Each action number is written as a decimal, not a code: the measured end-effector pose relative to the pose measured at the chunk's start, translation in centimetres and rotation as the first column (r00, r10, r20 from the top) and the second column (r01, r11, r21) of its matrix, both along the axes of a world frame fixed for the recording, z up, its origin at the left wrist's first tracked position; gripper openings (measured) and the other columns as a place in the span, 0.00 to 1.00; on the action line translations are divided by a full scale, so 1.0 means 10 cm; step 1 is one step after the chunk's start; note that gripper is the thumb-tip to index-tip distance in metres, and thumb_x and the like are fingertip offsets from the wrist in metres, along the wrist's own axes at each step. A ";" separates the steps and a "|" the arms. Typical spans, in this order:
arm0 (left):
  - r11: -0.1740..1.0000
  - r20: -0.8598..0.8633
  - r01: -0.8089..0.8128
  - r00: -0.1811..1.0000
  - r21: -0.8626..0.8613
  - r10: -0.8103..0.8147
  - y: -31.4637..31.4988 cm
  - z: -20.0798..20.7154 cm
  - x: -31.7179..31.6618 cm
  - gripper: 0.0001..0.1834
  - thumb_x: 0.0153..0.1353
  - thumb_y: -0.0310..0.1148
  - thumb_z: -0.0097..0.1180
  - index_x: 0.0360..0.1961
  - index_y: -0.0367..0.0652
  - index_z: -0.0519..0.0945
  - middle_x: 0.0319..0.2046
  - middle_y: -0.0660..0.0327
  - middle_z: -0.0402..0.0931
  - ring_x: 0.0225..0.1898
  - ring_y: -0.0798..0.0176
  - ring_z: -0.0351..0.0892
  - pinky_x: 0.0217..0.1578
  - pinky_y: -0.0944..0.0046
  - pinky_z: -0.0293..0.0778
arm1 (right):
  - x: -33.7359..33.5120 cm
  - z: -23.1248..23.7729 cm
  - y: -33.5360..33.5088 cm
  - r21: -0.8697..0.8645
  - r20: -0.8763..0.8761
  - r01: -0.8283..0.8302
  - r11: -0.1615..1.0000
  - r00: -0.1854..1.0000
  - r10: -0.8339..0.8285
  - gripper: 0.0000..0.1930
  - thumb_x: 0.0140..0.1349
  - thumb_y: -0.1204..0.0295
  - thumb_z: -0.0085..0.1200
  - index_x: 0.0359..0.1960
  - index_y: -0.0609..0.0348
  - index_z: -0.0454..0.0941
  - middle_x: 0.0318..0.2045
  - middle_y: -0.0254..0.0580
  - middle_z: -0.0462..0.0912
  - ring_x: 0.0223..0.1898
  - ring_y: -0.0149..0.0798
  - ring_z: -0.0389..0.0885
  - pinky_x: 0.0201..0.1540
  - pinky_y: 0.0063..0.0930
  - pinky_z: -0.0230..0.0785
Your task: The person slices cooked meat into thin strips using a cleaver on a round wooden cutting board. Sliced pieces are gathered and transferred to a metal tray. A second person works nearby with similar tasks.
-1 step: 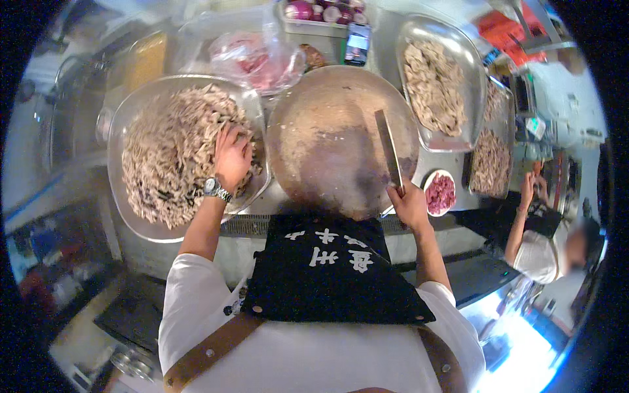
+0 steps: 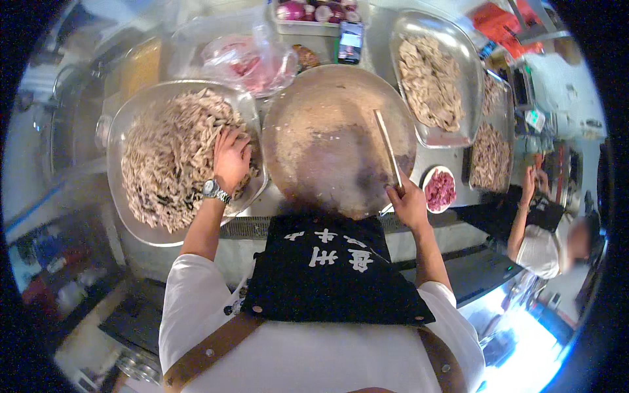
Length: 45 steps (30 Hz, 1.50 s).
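My left hand (image 2: 232,161), with a metal watch at the wrist, rests on a heap of sliced meat strips (image 2: 171,160). Its fingers are spread over the strips, and the fingertips partly sink out of sight among them. The heap fills a large clear tub (image 2: 118,206) on the left. My right hand (image 2: 407,202) grips the handle of a cleaver (image 2: 387,142). Seen nearly edge-on, the blade points away from me above the right side of a round wooden chopping block (image 2: 314,124). Stains and small scraps mark the block's top.
Beyond the block lie a plastic bag of pink meat (image 2: 252,65), a phone (image 2: 350,43) and a bin of red onions (image 2: 308,12). On the right stand a tray of pale meat slices (image 2: 430,85), a bowl of red meat (image 2: 439,189) and another meat tray (image 2: 489,157). A co-worker (image 2: 537,245) stands at far right.
The cleaver blade has turned slightly more edge-on. My left hand stays on the meat strips, and the whole view has shifted a little.
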<state>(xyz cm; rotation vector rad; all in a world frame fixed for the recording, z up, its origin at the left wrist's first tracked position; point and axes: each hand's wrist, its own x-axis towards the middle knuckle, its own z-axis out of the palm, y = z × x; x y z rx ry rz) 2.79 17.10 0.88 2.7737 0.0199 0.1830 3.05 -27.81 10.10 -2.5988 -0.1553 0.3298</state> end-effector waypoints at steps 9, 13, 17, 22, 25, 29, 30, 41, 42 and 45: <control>0.987 -0.002 -0.118 0.993 -0.112 0.118 -0.89 -0.10 0.18 0.23 0.59 0.37 0.61 0.56 0.44 0.80 0.63 0.40 0.68 0.65 0.35 0.64 0.65 0.45 0.62 | 0.00 -0.72 -0.35 0.119 0.194 -0.298 0.947 0.943 0.272 0.27 0.54 0.76 0.58 0.60 0.50 0.75 0.49 0.51 0.80 0.48 0.55 0.79 0.51 0.44 0.72; 0.993 -0.092 -0.117 0.989 0.011 0.118 -1.33 -0.09 0.11 0.26 0.59 0.39 0.60 0.60 0.47 0.78 0.64 0.39 0.65 0.66 0.34 0.61 0.66 0.43 0.59 | 0.02 -0.70 -0.56 0.144 0.216 -0.375 0.916 0.915 0.341 0.24 0.57 0.71 0.57 0.58 0.50 0.75 0.50 0.46 0.79 0.50 0.52 0.78 0.54 0.45 0.72; 0.996 -0.061 -0.092 0.994 -0.019 0.091 -1.84 0.10 0.30 0.25 0.60 0.38 0.61 0.57 0.39 0.78 0.63 0.43 0.68 0.63 0.38 0.66 0.64 0.47 0.64 | 0.05 -0.63 -0.84 0.232 0.278 -0.404 0.885 0.900 0.337 0.23 0.58 0.70 0.58 0.57 0.48 0.76 0.51 0.44 0.79 0.52 0.51 0.77 0.56 0.44 0.72; 0.977 -0.062 0.180 0.980 -0.115 -0.188 -2.87 0.29 1.01 0.23 0.61 0.38 0.60 0.55 0.39 0.79 0.59 0.46 0.73 0.61 0.43 0.71 0.62 0.51 0.68 | -0.01 -0.68 -0.98 0.222 0.183 -0.455 0.862 0.888 0.422 0.30 0.58 0.68 0.60 0.64 0.42 0.69 0.58 0.44 0.74 0.59 0.54 0.72 0.60 0.44 0.70; 0.929 -0.088 0.331 0.933 -0.164 -0.348 -3.72 0.21 1.60 0.25 0.60 0.38 0.61 0.57 0.39 0.78 0.58 0.45 0.74 0.60 0.46 0.72 0.62 0.52 0.68 | -0.08 -0.79 -0.95 0.250 0.222 -0.471 0.846 0.878 0.423 0.32 0.56 0.69 0.59 0.66 0.47 0.67 0.60 0.46 0.72 0.60 0.54 0.70 0.60 0.44 0.71; 0.878 -0.053 0.478 0.876 -0.029 -0.479 -4.63 0.04 2.24 0.30 0.56 0.43 0.63 0.59 0.42 0.77 0.63 0.44 0.69 0.63 0.44 0.70 0.63 0.53 0.67 | -0.09 -0.94 -0.95 0.398 0.220 -0.426 0.812 0.904 0.367 0.32 0.58 0.72 0.57 0.67 0.46 0.67 0.63 0.45 0.69 0.61 0.52 0.68 0.63 0.43 0.67; 0.879 -0.051 0.476 0.879 0.029 -0.475 -4.81 -0.01 2.39 0.31 0.56 0.45 0.62 0.59 0.42 0.77 0.64 0.43 0.68 0.64 0.43 0.69 0.64 0.52 0.66 | -0.09 -0.97 -0.96 0.435 0.202 -0.416 0.798 0.909 0.364 0.31 0.60 0.71 0.54 0.67 0.44 0.67 0.63 0.46 0.69 0.61 0.52 0.68 0.64 0.43 0.65; 0.948 -0.190 0.270 0.953 0.171 -0.237 -5.30 -0.50 4.20 0.40 0.62 0.55 0.51 0.70 0.41 0.63 0.66 0.38 0.62 0.69 0.38 0.60 0.68 0.46 0.57 | -0.07 -1.12 -0.92 0.539 0.191 -0.347 0.767 0.938 0.290 0.23 0.62 0.71 0.53 0.61 0.45 0.76 0.60 0.45 0.73 0.56 0.52 0.73 0.60 0.41 0.69; 0.956 -0.222 0.250 0.952 0.155 -0.213 -5.35 -0.53 4.27 0.41 0.61 0.54 0.52 0.70 0.41 0.62 0.68 0.39 0.59 0.69 0.37 0.59 0.68 0.45 0.57 | -0.07 -1.13 -0.92 0.535 0.171 -0.336 0.775 0.942 0.290 0.25 0.60 0.71 0.53 0.61 0.45 0.75 0.61 0.45 0.73 0.56 0.53 0.73 0.59 0.42 0.70; 0.992 -0.180 0.109 0.979 0.062 -0.097 -5.50 -0.68 4.12 0.43 0.61 0.54 0.50 0.72 0.39 0.58 0.71 0.38 0.51 0.70 0.36 0.55 0.69 0.41 0.55 | -0.08 -1.11 -0.92 0.535 0.149 -0.336 0.775 0.940 0.305 0.27 0.58 0.71 0.54 0.62 0.46 0.74 0.61 0.46 0.73 0.56 0.53 0.75 0.57 0.43 0.72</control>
